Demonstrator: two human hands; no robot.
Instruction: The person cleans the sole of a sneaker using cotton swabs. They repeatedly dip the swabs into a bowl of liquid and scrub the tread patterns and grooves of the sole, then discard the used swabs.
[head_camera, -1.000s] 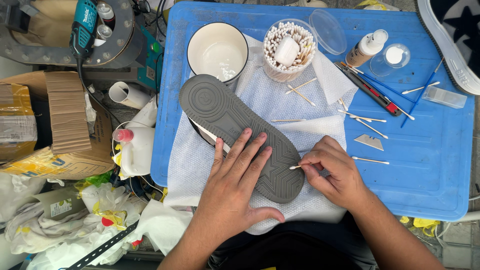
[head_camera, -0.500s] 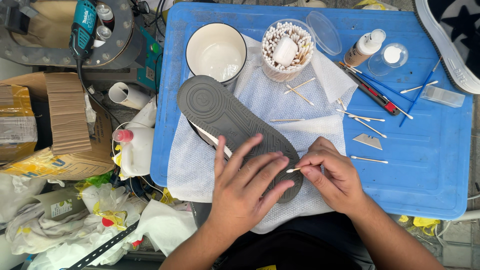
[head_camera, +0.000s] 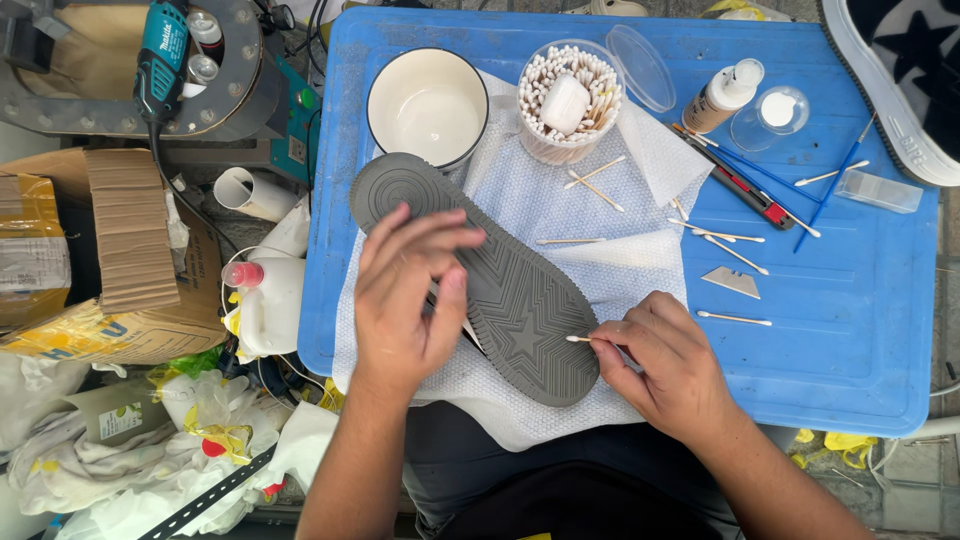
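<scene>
Bowl, swab tub crowd behind sole; blue lid right open.

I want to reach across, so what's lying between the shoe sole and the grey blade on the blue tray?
In the head view, between the shoe sole and the grey blade lie white cloth and bare blue tray.
</scene>
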